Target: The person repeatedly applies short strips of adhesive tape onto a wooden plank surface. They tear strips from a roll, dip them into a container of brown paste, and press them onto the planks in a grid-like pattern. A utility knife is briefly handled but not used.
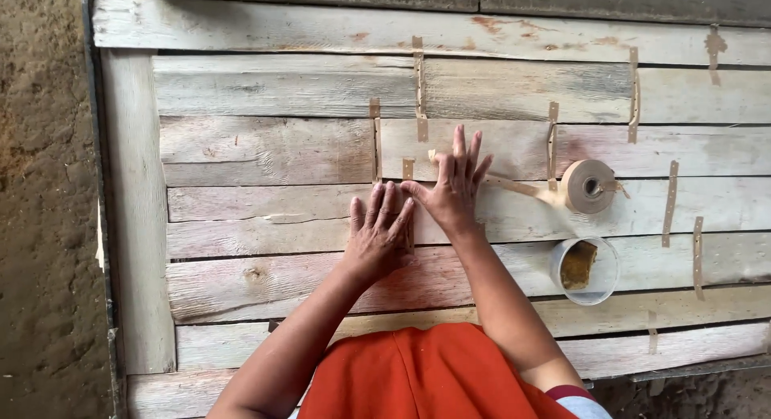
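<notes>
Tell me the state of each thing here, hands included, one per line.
left hand: flat, fingers together, pressing the boards
right hand: flat, fingers spread, on a tape strip
tape roll: partly unrolled, tail running toward the right hand
plastic cup: upright, open, brown sponge inside
wooden panel: weathered, short tape strips stuck across its joints

White plastic cup with a brown sponge sits on my right; earth floor off left; my orange garment below.
</notes>
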